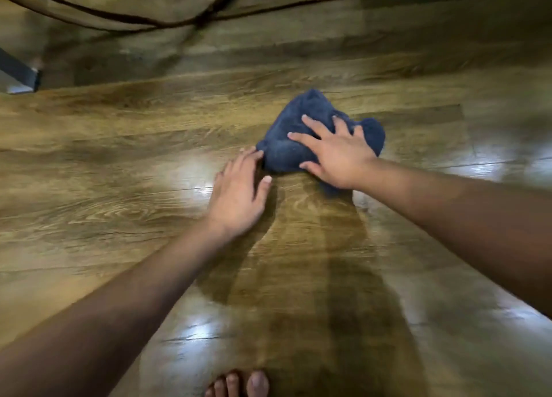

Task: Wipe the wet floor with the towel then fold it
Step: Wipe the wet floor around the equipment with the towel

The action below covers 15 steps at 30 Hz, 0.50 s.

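Observation:
A dark blue towel (301, 128) lies bunched up on the wooden plank floor (119, 163), a little right of centre. My right hand (334, 155) lies flat on top of it with fingers spread, pressing it down. My left hand (239, 196) rests flat on the floor just left of the towel, its fingertips touching the towel's left edge. A darker damp streak (313, 247) runs on the floor from the towel back toward me.
Dark cables (125, 17) loop across the floor at the back. A dark metal furniture leg (21, 74) stands at the far left. The toes of a bare foot (239, 384) show at the bottom edge. Shiny reflections dot the planks.

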Motion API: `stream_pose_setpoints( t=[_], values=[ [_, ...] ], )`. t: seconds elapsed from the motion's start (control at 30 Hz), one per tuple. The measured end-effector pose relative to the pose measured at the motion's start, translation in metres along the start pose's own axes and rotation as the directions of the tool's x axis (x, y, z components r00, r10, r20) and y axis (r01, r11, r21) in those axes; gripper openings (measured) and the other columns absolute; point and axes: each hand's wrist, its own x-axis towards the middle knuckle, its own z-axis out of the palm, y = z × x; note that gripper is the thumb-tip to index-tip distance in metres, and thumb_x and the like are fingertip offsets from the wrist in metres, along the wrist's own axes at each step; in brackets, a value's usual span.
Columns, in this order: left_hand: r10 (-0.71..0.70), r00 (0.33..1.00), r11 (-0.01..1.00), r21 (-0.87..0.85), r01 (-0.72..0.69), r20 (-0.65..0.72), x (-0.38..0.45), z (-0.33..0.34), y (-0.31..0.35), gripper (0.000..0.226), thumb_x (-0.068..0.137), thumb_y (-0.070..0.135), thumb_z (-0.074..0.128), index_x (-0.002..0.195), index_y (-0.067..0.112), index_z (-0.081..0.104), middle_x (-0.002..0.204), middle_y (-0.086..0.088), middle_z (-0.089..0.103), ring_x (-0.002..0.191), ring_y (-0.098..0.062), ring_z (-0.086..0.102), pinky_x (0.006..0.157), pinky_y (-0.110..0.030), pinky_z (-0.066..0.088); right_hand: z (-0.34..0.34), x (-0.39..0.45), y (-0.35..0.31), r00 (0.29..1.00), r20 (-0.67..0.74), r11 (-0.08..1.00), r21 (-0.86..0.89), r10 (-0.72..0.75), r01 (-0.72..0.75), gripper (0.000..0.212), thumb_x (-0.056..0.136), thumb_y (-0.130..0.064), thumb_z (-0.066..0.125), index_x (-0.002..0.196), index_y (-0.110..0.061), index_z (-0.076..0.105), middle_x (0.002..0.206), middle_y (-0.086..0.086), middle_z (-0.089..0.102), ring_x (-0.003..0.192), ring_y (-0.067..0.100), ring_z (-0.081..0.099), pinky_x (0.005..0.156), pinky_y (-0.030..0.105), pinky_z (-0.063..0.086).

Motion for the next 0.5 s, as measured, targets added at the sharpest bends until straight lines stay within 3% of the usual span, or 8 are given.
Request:
stream_pose_setpoints(
  t=[0.1,0.2,0.27,0.33,0.37,0.43,0.5],
  values=[
    [0.198,0.955,0.967,0.117,-0.228,0.221,0.025,0.009,0.042,0.048,0.097,0.040,0.047,0.139,0.015,0.046,0.138,-0.008,0.052,0.130,-0.031,0.047,0.107,-0.047,0.038,0.009,-0.057,0.052,0.998,0.021,0.997,-0.044,0.062,-0.061,0.065,0.096,-0.064,0.041,0.154,-0.052,0.013,0.168,-0.008,0.001,0.148,0.045,0.016,0.109,0.067,0.025],
    [0.369,0.793,0.797,0.274,-0.538,0.485,0.048,0.013,0.078,0.053,0.095,0.055,0.036,0.139,0.027,0.045,0.139,0.001,0.052,0.132,-0.022,0.047,0.111,-0.042,0.034,0.034,-0.139,0.089,0.993,0.017,0.992,-0.053,0.119,-0.118,0.066,0.096,-0.064,0.040,0.155,-0.049,0.015,0.169,-0.005,0.004,0.146,0.047,0.021,0.107,0.065,0.029],
    [0.387,0.721,0.676,0.355,-0.646,0.575,0.060,0.022,0.105,0.053,0.095,0.060,0.033,0.141,0.035,0.041,0.147,0.009,0.044,0.140,-0.014,0.038,0.118,-0.038,0.022,0.058,-0.206,0.114,0.988,0.014,0.987,-0.059,0.152,-0.151,0.065,0.095,-0.063,0.038,0.155,-0.047,0.020,0.168,-0.005,0.010,0.145,0.047,0.026,0.103,0.062,0.034],
    [0.353,0.706,0.641,0.391,-0.660,0.613,0.060,0.037,0.133,0.052,0.095,0.063,0.032,0.142,0.041,0.036,0.153,0.016,0.035,0.145,-0.007,0.027,0.120,-0.035,0.016,0.088,-0.277,0.129,0.953,-0.040,0.954,0.007,0.301,-0.301,0.063,0.094,-0.061,0.040,0.154,-0.045,0.028,0.167,-0.005,0.018,0.143,0.046,0.032,0.101,0.061,0.038],
    [0.353,0.687,0.621,0.390,-0.680,0.635,0.055,0.045,0.143,0.053,0.095,0.063,0.031,0.143,0.042,0.033,0.156,0.019,0.029,0.147,-0.004,0.021,0.120,-0.036,0.015,0.103,-0.310,0.130,0.900,-0.074,0.903,0.070,0.429,-0.424,0.062,0.094,-0.060,0.042,0.153,-0.044,0.031,0.166,-0.006,0.021,0.142,0.044,0.034,0.101,0.060,0.040],
    [0.366,0.618,0.524,0.395,-0.755,0.695,0.041,0.066,0.159,0.057,0.095,0.066,0.027,0.147,0.044,0.022,0.162,0.020,0.014,0.151,-0.003,0.008,0.121,-0.040,0.012,0.130,-0.373,0.132,0.719,-0.096,0.722,0.196,0.688,-0.664,0.062,0.093,-0.059,0.044,0.152,-0.044,0.032,0.165,-0.008,0.024,0.139,0.042,0.036,0.100,0.058,0.040],
    [0.350,0.575,0.463,0.397,-0.793,0.740,0.029,0.087,0.172,0.064,0.095,0.067,0.026,0.152,0.043,0.010,0.166,0.015,-0.002,0.152,-0.008,-0.005,0.122,-0.050,0.010,0.149,-0.419,0.134,0.537,-0.079,0.536,0.279,0.840,-0.797,0.060,0.093,-0.058,0.046,0.150,-0.043,0.034,0.164,-0.009,0.026,0.136,0.041,0.038,0.100,0.059,0.038]
  ],
)
